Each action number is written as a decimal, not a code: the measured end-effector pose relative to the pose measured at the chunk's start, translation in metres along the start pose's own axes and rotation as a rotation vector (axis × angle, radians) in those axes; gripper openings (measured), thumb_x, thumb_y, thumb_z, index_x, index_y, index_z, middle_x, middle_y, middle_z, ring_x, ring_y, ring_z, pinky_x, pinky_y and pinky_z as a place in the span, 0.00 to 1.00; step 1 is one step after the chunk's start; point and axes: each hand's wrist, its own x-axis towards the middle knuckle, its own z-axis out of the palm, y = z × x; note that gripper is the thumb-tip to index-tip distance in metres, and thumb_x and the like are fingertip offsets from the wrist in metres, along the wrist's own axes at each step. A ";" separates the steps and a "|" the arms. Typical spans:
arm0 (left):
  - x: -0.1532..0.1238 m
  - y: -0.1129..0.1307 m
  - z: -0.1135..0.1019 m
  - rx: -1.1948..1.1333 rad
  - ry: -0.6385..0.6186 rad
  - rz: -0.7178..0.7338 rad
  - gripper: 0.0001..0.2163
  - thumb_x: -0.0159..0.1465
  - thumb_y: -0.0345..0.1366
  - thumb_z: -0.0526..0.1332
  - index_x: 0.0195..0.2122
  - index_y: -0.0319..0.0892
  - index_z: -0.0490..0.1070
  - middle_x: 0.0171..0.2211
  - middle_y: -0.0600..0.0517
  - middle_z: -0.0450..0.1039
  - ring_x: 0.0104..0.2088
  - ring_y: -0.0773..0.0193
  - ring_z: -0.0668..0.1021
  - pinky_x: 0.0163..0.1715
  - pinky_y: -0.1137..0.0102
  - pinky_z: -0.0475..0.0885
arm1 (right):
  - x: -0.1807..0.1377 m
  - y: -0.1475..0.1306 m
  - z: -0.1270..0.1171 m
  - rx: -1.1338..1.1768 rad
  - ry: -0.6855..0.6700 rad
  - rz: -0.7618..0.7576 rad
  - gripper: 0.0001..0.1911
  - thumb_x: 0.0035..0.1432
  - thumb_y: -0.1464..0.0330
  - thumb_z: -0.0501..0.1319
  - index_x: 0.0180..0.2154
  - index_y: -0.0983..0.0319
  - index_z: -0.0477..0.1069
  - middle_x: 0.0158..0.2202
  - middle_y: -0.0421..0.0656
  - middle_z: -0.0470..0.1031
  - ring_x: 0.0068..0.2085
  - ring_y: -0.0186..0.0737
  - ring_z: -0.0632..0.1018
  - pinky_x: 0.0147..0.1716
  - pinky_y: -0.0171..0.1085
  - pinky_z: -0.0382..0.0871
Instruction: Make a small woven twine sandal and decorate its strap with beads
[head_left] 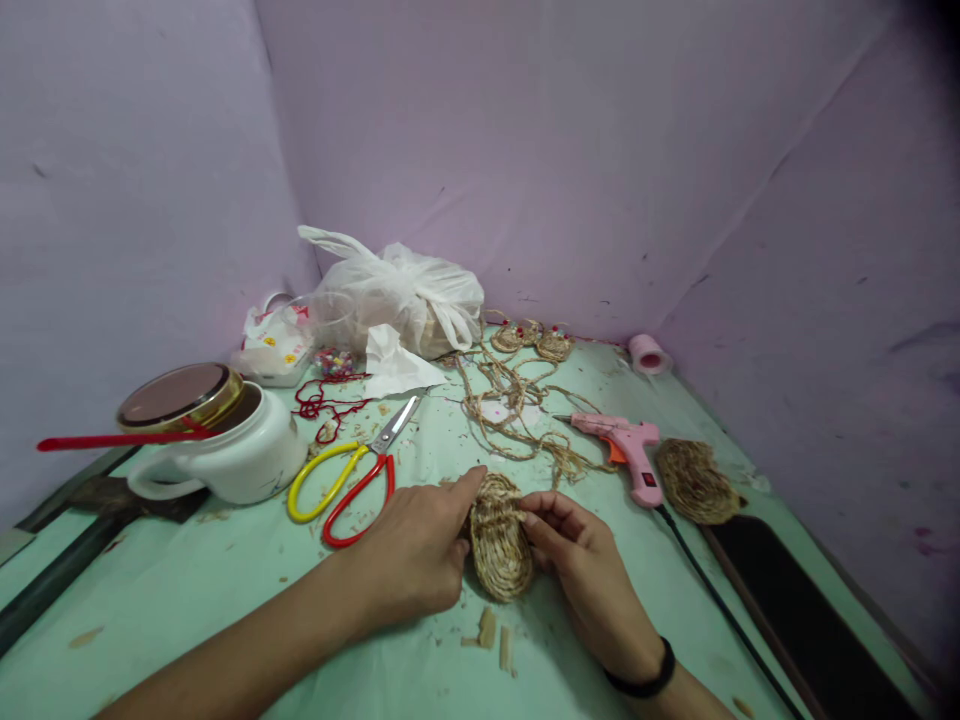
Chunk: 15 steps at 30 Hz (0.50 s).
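A small oval slipper [502, 565] of coiled, braided straw cord, with a band across its upper part, lies on the table between my hands. My left hand [424, 545] holds its left side, index finger stretched along the upper left edge and the other fingers curled under. On the opposite side, my right hand [577, 545] pinches the right end of the band between thumb and fingers. A black band circles my right wrist. Scissors [360, 470] with one yellow and one red handle lie partly open beyond my left hand. Right of the slipper is a pink glue gun [622, 445].
At left stand a white enamel mug [247, 455] with a lid and red stick, and a hammer [97, 515]. Tangled straw cord [517, 390], a white plastic bag [412, 290] and red yarn [330, 400] lie farther back. Another woven piece [697, 480] and a dark phone-like slab [802, 610] are right.
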 end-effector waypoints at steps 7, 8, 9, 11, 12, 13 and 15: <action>0.000 -0.002 0.004 0.051 0.015 -0.004 0.27 0.53 0.25 0.54 0.55 0.44 0.57 0.37 0.47 0.76 0.37 0.54 0.76 0.34 0.68 0.66 | -0.001 -0.001 0.001 0.014 0.002 0.035 0.11 0.35 0.67 0.68 0.24 0.65 0.72 0.20 0.39 0.70 0.20 0.29 0.64 0.17 0.29 0.55; 0.000 -0.003 0.004 0.043 0.020 -0.003 0.27 0.53 0.25 0.54 0.55 0.44 0.57 0.37 0.47 0.76 0.37 0.54 0.76 0.34 0.67 0.66 | -0.001 -0.001 0.001 0.013 0.001 0.038 0.11 0.35 0.67 0.68 0.24 0.65 0.72 0.20 0.39 0.70 0.20 0.30 0.65 0.18 0.30 0.57; 0.000 -0.003 0.003 0.029 0.025 -0.004 0.27 0.53 0.25 0.54 0.55 0.44 0.57 0.37 0.46 0.76 0.37 0.54 0.76 0.34 0.67 0.66 | -0.002 0.000 0.001 0.015 -0.001 0.040 0.11 0.34 0.67 0.68 0.24 0.65 0.72 0.21 0.39 0.70 0.21 0.30 0.66 0.19 0.30 0.58; 0.001 -0.004 0.002 -0.027 0.029 -0.008 0.25 0.53 0.25 0.54 0.53 0.44 0.60 0.36 0.47 0.75 0.37 0.54 0.76 0.34 0.67 0.66 | -0.002 0.000 0.001 0.026 -0.004 0.038 0.12 0.34 0.66 0.69 0.24 0.65 0.72 0.20 0.39 0.70 0.21 0.31 0.67 0.20 0.30 0.59; 0.001 -0.005 0.000 -0.075 0.026 -0.007 0.24 0.53 0.25 0.54 0.52 0.45 0.62 0.36 0.48 0.75 0.37 0.55 0.76 0.34 0.67 0.66 | -0.003 0.000 0.002 0.032 0.000 0.031 0.12 0.34 0.66 0.69 0.24 0.64 0.71 0.20 0.38 0.70 0.20 0.31 0.67 0.19 0.31 0.59; 0.002 -0.006 -0.002 -0.136 0.020 -0.002 0.23 0.53 0.25 0.54 0.50 0.45 0.63 0.36 0.48 0.75 0.37 0.56 0.76 0.35 0.67 0.67 | -0.003 -0.001 0.002 0.036 0.007 0.019 0.13 0.34 0.65 0.69 0.24 0.64 0.71 0.19 0.38 0.70 0.20 0.31 0.66 0.19 0.30 0.59; 0.005 -0.007 -0.006 -0.292 -0.005 0.011 0.22 0.51 0.24 0.54 0.49 0.44 0.65 0.37 0.49 0.74 0.39 0.58 0.75 0.37 0.68 0.67 | -0.004 -0.003 0.003 0.040 0.029 -0.012 0.13 0.34 0.65 0.69 0.23 0.64 0.70 0.19 0.38 0.70 0.20 0.31 0.67 0.19 0.31 0.59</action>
